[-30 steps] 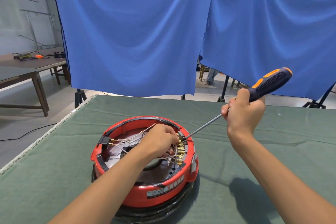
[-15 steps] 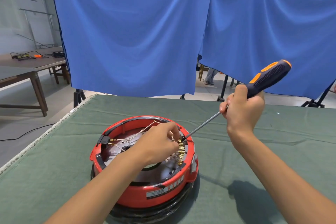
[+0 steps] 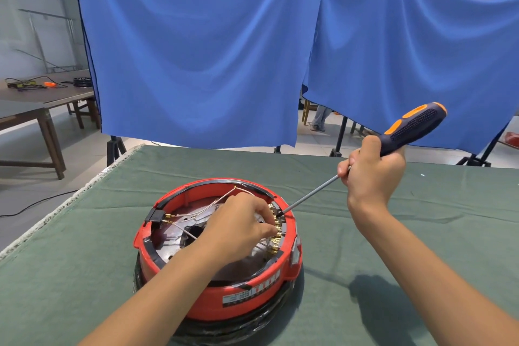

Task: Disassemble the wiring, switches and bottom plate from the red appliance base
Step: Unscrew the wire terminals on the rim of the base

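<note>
The red appliance base (image 3: pixel 238 298) lies upside down on the green cloth, its inside exposed. White wires (image 3: pixel 196 213) run across the metal bottom plate (image 3: pixel 168 244) from a black switch (image 3: pixel 155 216) at the left rim to a row of brass terminals (image 3: pixel 276 236) at the right rim. My left hand (image 3: pixel 238 226) reaches into the base and pinches a wire connector at those terminals. My right hand (image 3: pixel 370 174) grips a screwdriver (image 3: pixel 412 125) with a dark blue and orange handle. Its tip touches the top terminal.
A green cloth (image 3: pixel 393 233) covers the table; its left edge (image 3: pixel 70 199) has a white fringe. Blue curtains (image 3: pixel 210 50) hang on stands behind the table. Brown tables (image 3: pixel 31 109) with tools stand at the far left. A cable lies on the floor.
My left hand has shifted slightly right onto the terminal row. My right hand and the screwdriver have stayed almost in place, with the tip at the terminals.
</note>
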{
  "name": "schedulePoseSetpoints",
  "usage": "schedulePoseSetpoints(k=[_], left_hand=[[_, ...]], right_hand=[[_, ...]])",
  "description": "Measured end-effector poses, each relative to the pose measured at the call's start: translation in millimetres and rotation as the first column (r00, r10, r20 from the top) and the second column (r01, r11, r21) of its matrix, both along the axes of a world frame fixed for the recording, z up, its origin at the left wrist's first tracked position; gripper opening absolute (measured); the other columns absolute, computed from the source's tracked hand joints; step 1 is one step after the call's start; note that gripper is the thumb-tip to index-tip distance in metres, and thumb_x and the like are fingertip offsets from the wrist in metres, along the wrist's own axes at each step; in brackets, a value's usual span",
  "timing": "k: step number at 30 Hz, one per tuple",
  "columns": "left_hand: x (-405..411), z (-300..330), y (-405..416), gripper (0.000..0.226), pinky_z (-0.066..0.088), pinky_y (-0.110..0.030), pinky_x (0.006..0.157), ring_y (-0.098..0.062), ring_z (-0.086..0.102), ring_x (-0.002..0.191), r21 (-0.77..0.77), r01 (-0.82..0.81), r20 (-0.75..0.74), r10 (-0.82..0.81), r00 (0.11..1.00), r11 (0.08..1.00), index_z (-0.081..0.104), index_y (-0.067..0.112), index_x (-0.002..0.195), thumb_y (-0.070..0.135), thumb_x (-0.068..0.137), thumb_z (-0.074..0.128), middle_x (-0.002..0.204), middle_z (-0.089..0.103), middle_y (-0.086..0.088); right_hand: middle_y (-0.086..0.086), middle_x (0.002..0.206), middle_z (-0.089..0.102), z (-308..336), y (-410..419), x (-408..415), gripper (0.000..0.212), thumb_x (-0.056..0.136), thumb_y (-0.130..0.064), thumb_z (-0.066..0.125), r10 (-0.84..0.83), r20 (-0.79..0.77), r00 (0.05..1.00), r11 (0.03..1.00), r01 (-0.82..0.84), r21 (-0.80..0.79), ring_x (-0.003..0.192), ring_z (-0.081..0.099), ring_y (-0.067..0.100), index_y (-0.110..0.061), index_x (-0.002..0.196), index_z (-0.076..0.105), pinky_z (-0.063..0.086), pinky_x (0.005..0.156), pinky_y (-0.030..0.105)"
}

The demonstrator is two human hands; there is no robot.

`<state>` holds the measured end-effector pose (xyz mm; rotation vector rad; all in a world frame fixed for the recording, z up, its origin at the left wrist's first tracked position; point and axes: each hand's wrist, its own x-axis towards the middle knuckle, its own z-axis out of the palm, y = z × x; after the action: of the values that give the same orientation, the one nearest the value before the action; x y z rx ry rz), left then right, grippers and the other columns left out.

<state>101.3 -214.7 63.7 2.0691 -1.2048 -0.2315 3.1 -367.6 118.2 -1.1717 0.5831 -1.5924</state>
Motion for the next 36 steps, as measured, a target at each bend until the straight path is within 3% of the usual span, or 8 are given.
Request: schedulePoseSetpoints(k=[7,12,16,22,27,32,36], left_hand=[[1.5,-1.1,-2.0,0.012,0.055,-0.043,0.074,-0.019,0.066,0.072,-0.071,-0.015,-0.103,0.008,0.995,0.997,0.073,0.022,0.065,0.020,0.072,0.082,0.073,0.070,0.003],[-0.7,-0.5,-1.3,0.012,0.055,-0.045,0.071,-0.022,0.068,0.069,-0.086,-0.030,-0.113,0.020,0.993,0.996,0.073,0.022,0.063,0.019,0.071,0.082,0.072,0.070,0.003],[-3.5,0.8,0.0,0.015,0.055,-0.043,0.075,-0.017,0.067,0.072,-0.075,-0.042,-0.091,0.035,0.995,0.996,0.071,0.026,0.063,0.024,0.073,0.082,0.072,0.070,0.005],[-7.6,-1.9,3.6,0.014,0.053,-0.041,0.079,-0.014,0.063,0.079,-0.036,-0.053,-0.019,0.052,0.998,0.998,0.065,0.032,0.070,0.034,0.078,0.076,0.090,0.066,0.007],[-7.6,-1.9,3.4,0.012,0.053,-0.038,0.078,-0.010,0.061,0.080,-0.029,-0.064,0.019,0.065,0.998,0.998,0.066,0.032,0.072,0.036,0.078,0.074,0.090,0.065,0.011],[-6.9,-2.3,2.0,0.014,0.051,-0.034,0.077,-0.011,0.059,0.081,-0.035,-0.060,0.038,0.062,0.997,0.998,0.064,0.033,0.069,0.034,0.078,0.075,0.088,0.065,0.009],[-7.4,-1.4,2.0,0.016,0.048,-0.033,0.083,-0.011,0.055,0.092,-0.037,-0.061,0.056,0.063,0.996,0.997,0.063,0.035,0.068,0.033,0.076,0.077,0.099,0.055,0.008]], right_hand=[[-0.004,0.043,0.033,-2.8,-2.3,0.2,0.017,0.086,-0.007,0.042,-0.006,0.022,1.000,0.999,0.005,0.039,0.027,0.035,0.013,-0.019,0.075,0.037,0.029,0.036,0.016],[0.002,0.049,0.032,-2.8,-1.6,-1.7,0.016,0.086,-0.007,0.041,-0.009,0.024,1.000,0.999,0.008,0.040,0.029,0.034,0.014,-0.019,0.076,0.038,0.029,0.036,0.016],[0.001,0.047,0.034,-0.5,1.7,-2.6,0.017,0.086,-0.007,0.042,-0.001,0.012,1.000,1.000,0.001,0.020,0.028,0.036,0.014,-0.019,0.075,0.037,0.028,0.036,0.015],[0.004,0.051,0.035,3.9,6.3,-1.8,0.016,0.084,-0.007,0.042,0.002,-0.014,1.000,0.999,-0.003,-0.047,0.027,0.039,0.013,-0.019,0.075,0.036,0.026,0.035,0.013],[0.004,0.050,0.034,3.1,6.1,-0.3,0.015,0.084,-0.008,0.042,-0.003,-0.018,1.000,0.998,0.002,-0.056,0.027,0.038,0.014,-0.019,0.075,0.037,0.027,0.035,0.014],[-0.001,0.045,0.033,-4.1,1.5,-2.9,0.016,0.085,-0.009,0.042,-0.046,0.018,0.999,0.998,0.045,0.038,0.027,0.037,0.014,-0.019,0.073,0.036,0.027,0.036,0.015],[-0.004,0.042,0.035,-16.8,1.1,-6.2,0.019,0.086,-0.009,0.041,-0.053,0.042,0.998,0.987,0.046,0.152,0.026,0.039,0.013,-0.017,0.071,0.033,0.027,0.036,0.014]])
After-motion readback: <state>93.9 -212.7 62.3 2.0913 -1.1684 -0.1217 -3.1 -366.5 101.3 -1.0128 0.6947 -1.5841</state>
